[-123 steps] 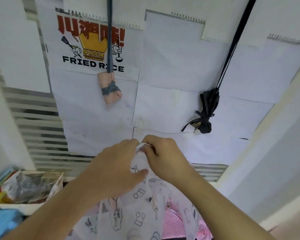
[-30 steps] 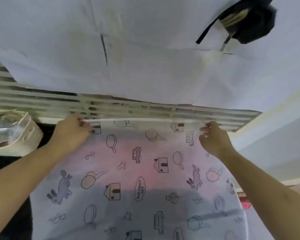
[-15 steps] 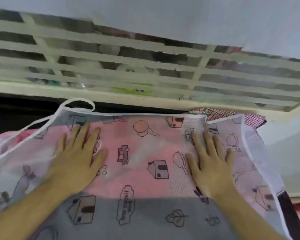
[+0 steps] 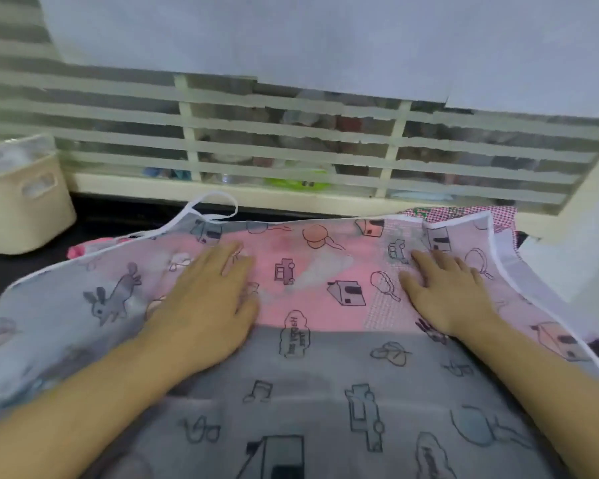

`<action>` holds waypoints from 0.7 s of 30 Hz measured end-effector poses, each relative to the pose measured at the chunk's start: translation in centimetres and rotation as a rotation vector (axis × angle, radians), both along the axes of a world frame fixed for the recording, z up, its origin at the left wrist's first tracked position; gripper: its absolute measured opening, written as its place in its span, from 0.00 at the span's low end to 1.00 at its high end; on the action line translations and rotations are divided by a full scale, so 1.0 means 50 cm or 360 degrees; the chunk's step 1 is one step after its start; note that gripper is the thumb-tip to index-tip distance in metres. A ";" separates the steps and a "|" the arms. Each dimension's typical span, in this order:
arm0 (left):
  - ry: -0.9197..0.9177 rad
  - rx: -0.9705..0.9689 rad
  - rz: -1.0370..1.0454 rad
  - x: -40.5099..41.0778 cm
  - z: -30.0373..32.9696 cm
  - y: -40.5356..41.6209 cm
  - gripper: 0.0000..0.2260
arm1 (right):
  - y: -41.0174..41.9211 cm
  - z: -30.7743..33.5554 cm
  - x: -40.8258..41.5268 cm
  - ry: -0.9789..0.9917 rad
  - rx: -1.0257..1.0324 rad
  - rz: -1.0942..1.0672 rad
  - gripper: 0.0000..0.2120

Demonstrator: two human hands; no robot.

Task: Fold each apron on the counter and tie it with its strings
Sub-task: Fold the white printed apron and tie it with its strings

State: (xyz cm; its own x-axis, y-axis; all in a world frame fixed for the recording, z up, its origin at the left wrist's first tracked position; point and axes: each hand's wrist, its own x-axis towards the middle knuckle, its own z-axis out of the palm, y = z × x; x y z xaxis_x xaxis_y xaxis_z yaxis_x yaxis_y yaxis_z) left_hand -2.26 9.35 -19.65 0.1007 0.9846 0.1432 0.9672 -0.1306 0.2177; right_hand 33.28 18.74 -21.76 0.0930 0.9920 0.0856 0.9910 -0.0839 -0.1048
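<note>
1. Sheer white fabric printed with houses, rabbits and cars, the apron (image 4: 312,392), is seen spread flat over the dark counter (image 4: 32,264), its near part running out of the bottom of the picture.
2. Its white-bound top edge is laid along the back of the counter, just short of the cream sill, and a white string loop (image 4: 218,205) is curled at the far left corner.
3. The left hand (image 4: 208,302) is pressed palm-down on the upper middle of the cloth, fingers straight and close together, nothing gripped.
4. The right hand (image 4: 446,292) is laid flat likewise near the right edge, fingers slightly spread, well apart from the left; a bare band of cloth is left between them.
5. Pink fabric (image 4: 94,245) is seen through the sheer cloth and pokes out at the left edge; a red checked cloth (image 4: 498,216) shows beyond the far right corner.
6. A cream basket (image 4: 21,205) is set on the counter at the far left, apart from the apron's edge, with a strip of dark counter between.
7. A slatted window (image 4: 291,140) is seen behind the sill, white paper sheets (image 4: 291,36) covering it above.
</note>
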 end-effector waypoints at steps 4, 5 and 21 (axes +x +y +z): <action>-0.0059 -0.0238 0.0014 0.066 0.020 -0.182 0.25 | -0.165 0.082 -0.061 0.0056 0.0279 0.0033 0.24; -0.0038 -0.0317 0.0001 0.067 0.009 -0.202 0.27 | -0.223 0.090 -0.086 0.0079 0.0335 0.0162 0.23; 0.0041 0.0164 -0.0265 0.091 -0.066 -0.412 0.30 | -0.513 -0.015 -0.139 0.0083 -0.0188 0.0556 0.29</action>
State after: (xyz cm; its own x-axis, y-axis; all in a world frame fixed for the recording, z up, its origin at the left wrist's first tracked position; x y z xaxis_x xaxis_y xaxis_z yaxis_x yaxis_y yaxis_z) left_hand 2.29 -11.26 -22.97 0.2661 0.9342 0.2374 0.9354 -0.3097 0.1703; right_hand 26.33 -6.94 -22.53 -0.2520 0.9673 -0.0270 0.9555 0.2443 -0.1656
